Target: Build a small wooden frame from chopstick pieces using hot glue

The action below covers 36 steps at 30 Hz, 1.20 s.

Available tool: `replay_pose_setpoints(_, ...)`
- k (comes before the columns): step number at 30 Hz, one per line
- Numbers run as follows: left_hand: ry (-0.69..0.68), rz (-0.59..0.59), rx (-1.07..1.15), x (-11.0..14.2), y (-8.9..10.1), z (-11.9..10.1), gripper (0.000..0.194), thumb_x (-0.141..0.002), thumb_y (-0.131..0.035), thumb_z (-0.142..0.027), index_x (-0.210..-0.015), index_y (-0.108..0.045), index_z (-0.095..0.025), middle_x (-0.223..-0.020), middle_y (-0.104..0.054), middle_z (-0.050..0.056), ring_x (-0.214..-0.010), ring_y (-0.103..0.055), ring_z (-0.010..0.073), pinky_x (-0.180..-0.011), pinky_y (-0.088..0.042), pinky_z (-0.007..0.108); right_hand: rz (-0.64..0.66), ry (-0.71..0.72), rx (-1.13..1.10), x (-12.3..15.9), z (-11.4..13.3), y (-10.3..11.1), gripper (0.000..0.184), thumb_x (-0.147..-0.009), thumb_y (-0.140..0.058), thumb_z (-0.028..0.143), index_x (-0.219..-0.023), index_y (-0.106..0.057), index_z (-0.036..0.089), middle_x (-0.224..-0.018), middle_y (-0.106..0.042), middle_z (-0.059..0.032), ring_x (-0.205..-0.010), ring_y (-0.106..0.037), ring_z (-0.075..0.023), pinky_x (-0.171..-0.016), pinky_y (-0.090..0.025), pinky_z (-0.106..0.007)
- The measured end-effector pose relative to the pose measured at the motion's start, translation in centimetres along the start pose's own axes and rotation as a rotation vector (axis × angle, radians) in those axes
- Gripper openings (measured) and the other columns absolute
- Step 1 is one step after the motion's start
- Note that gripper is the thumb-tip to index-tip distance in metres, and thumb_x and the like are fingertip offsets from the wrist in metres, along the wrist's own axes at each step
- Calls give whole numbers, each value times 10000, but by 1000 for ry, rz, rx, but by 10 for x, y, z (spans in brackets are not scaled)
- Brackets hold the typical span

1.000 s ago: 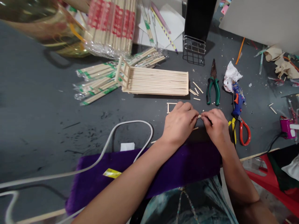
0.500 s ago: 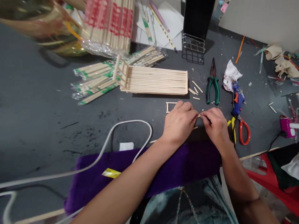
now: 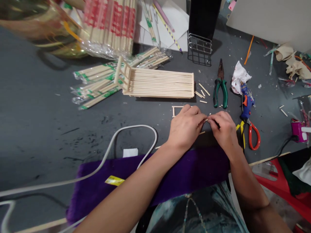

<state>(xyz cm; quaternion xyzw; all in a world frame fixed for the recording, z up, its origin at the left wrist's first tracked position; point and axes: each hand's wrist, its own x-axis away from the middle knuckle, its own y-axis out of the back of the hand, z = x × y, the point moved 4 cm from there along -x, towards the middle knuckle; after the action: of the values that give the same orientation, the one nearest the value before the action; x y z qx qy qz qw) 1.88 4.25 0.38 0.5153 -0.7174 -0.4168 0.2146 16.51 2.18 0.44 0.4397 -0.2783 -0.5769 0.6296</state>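
My left hand [image 3: 186, 127] is closed in a pinch, its fingertips almost meeting those of my right hand [image 3: 224, 128], which pinches too. Between the fingertips shows a tiny pale bit of wood [image 3: 206, 119], mostly covered. Partly under my left hand lies a small frame of thin sticks [image 3: 173, 111]. Beyond the hands rests a miniature bed-like piece made of wooden sticks [image 3: 160, 82], with an upright slatted end at its left. Several short cut stick pieces [image 3: 203, 92] lie by its right end.
Green-handled pliers [image 3: 220, 89], a blue glue gun [image 3: 247, 102] and red-and-yellow-handled cutters [image 3: 254, 136] lie to the right. Wrapped chopsticks [image 3: 97, 81] lie at the left, a phone [image 3: 204, 19] stands in a wire holder [image 3: 199, 45], and a white cable [image 3: 111, 145] crosses the purple cloth [image 3: 94, 171].
The view has shifted slightly, moving the table things a little to the left. Both hands stay together, with only a small shift at the fingertips.
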Motion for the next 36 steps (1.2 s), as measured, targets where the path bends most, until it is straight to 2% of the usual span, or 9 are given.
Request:
replay_pose_setpoints(10, -22, -34, -63, -2, 0, -1, 239, -950, -587, -228, -797, -771, -237, -817, -676, 50, -820, -497, 220, -586, -369, 311, -2, 1, -13, 0, 0, -2, 235, -993, -495, 262, -927, -719, 245, -895, -653, -54, -891, -578, -223, -818, -474, -356)
replay_pose_setpoints(22, -10, -26, 37, 0, 1, 4, 157, -933, -628, -264, -934, -784, -240, -869, -692, 54, -856, -533, 226, -648, -436, 317, -21, -33, -47, 0, -1, 0, 172, -963, -551, 228, -907, -713, 247, -894, -667, -45, -914, -604, -222, -845, -483, -351)
replay_pose_setpoints(36, -17, -22, 11, 0, 0, 3, 188, -941, -618, -259, -841, -773, -221, -816, -674, 50, -824, -515, 215, -607, -388, 308, -15, -7, -50, -1, 1, 0, 176, -965, -543, 212, -890, -701, 226, -889, -658, -50, -912, -590, -219, -839, -463, -336)
